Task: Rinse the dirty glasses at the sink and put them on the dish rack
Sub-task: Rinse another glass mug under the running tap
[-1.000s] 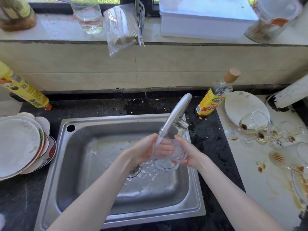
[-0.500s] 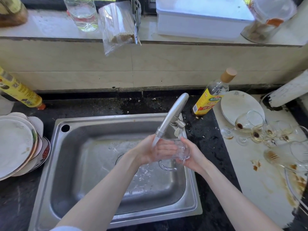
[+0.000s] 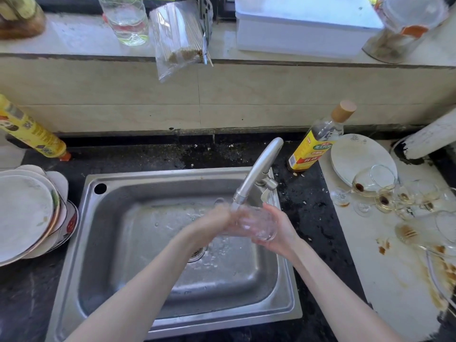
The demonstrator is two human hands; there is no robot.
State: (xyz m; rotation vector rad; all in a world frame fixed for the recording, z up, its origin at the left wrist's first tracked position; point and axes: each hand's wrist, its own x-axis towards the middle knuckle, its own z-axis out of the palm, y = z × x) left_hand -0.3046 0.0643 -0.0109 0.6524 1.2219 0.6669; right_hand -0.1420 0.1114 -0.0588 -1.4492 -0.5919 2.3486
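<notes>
Both hands hold one clear glass (image 3: pixel 254 224) under the spout of the faucet (image 3: pixel 256 174), right of centre in the frame. The right hand (image 3: pixel 277 229) cups the glass from the right, fingers curled round its wall and base; the left hand (image 3: pixel 217 222) closes on it from the left, though blur hides how its fingers lie. The glass is tipped on its side, above the basin and touching nothing but the hands.

Remaining items, largest first:

- Steel sink (image 3: pixel 138 319), filling the lower centre; water splashes near the drain.
- Black speckled counter (image 3: pixel 153 156), surrounding the sink.
- Pale, brown-stained surface (image 3: pixel 385 292), lower right.
- White lidded box (image 3: pixel 306 28), on the window ledge, upper right.
- Stack of plates (image 3: pixel 24 213), left edge, beside the sink.
- White plate (image 3: pixel 355 156), right of centre, partly under the dirty glasses.
- Dirty glasses (image 3: pixel 385 191), a cluster lying tipped and touching one another at the right, brown residue in their bowls.
- Yellow bottle (image 3: pixel 29 132), leaning at the left edge.
- Yellow-labelled bottle (image 3: pixel 318 141) with a tan cap, leaning just right of the faucet.
- Plastic bag of skewers (image 3: pixel 180 38), overhanging the ledge, upper centre.
- Tumbler of water (image 3: pixel 125 21), on the ledge left of the bag.
</notes>
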